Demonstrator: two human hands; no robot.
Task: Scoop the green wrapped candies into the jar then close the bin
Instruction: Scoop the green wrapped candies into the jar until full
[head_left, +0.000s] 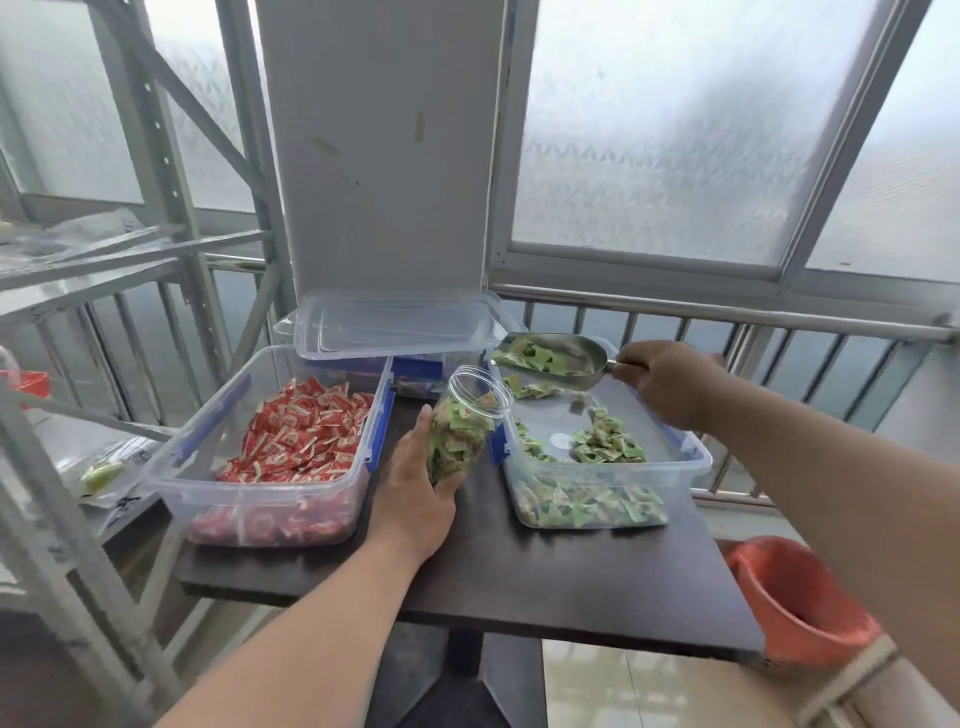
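A clear plastic jar, mostly full of green wrapped candies, leans to the right on the dark table. My left hand grips its lower side. My right hand holds the handle of a metal scoop loaded with green candies, raised just right of the jar's open mouth. Below the scoop stands the clear bin of green candies, open, with candies scattered in it. Two clear lids lie stacked on the bins behind.
An open clear bin of red wrapped candies sits left of the jar. More bins stand behind it against a white post. A grey metal rack is at the left, an orange bucket at the lower right, a railing behind.
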